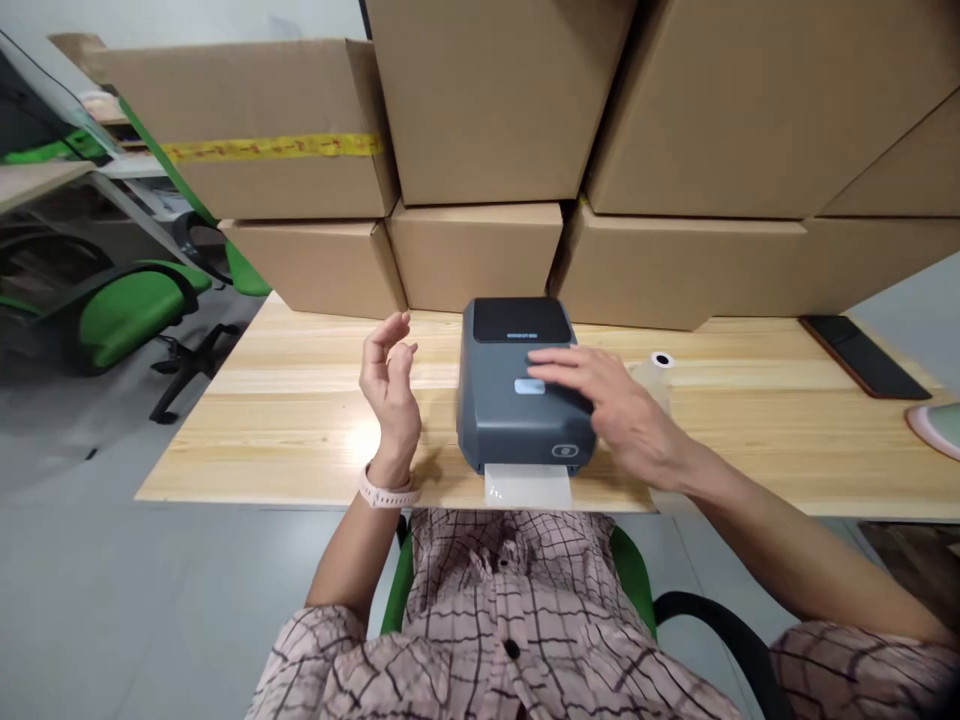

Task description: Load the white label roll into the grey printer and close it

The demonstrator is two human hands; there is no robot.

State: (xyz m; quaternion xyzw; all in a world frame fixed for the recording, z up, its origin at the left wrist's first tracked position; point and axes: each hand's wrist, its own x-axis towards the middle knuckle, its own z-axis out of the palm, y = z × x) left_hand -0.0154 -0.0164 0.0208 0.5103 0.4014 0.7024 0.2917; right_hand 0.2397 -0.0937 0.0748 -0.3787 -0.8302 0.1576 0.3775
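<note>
A dark grey label printer [491, 400] stands near the front edge of the table, with a light blue button [529, 386] on its lid. From its front slot a white label [528, 486] sticks out towards me. My right hand [600, 400] is over the printer's right side, fingers stretched out near the button; whether they touch the lid I cannot tell. My left hand [390, 385] is raised to the left of the printer, fingers loosely curved and apart, holding nothing. Partly behind my right hand is a whitish roll [656, 380] with a dark core.
Cardboard boxes [480, 255] are stacked along the back of the wooden table [277, 420]. A dark phone [862, 355] lies at the right, beside a round-edged pink and green object [937, 428]. Green chairs [131, 310] stand at the left.
</note>
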